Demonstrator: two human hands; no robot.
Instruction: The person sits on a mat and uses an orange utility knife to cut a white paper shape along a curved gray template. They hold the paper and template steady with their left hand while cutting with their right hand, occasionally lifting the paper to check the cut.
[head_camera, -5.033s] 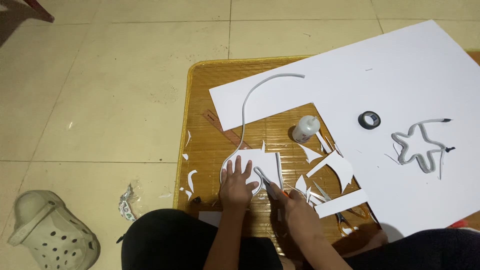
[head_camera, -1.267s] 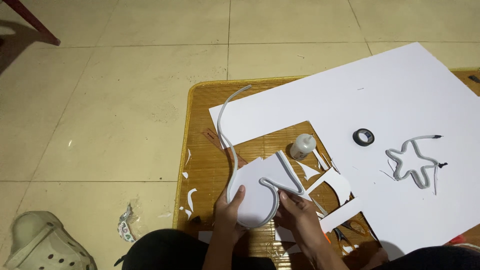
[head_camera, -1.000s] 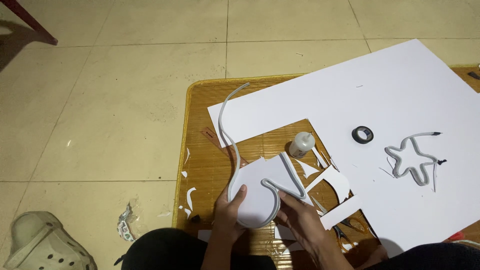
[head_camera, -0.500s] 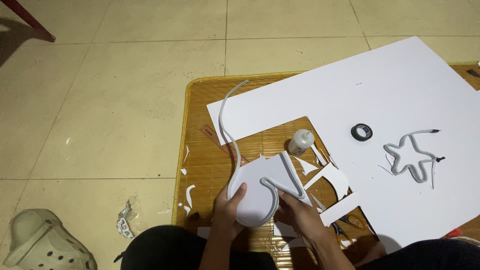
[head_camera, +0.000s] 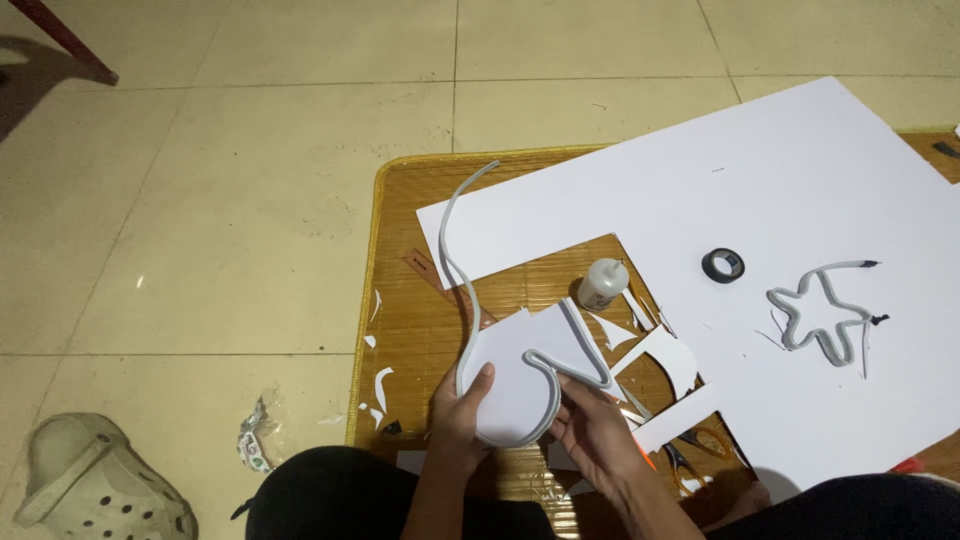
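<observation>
White foam cutout (head_camera: 515, 375) was lifted just above the bamboo mat (head_camera: 420, 300), left hand (head_camera: 462, 420) clamped on its left edge and right hand (head_camera: 592, 430) pinching the grey flexible strip (head_camera: 545, 385) against its lower rim. I'd say doing it well meant pressing the strip flush along the curve bit by bit, with the loose tail (head_camera: 450, 235) free to swing. Room looked tight on the right with the glue bottle (head_camera: 603, 284), paper scraps (head_camera: 665, 355) and big white sheet (head_camera: 760, 180), while the tiled floor (head_camera: 200, 230) on the left was open.

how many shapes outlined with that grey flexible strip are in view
2. One is the cut-out white piece held up by both hands, left hand and right hand. The other is the star outline on the big white sheet.
</observation>
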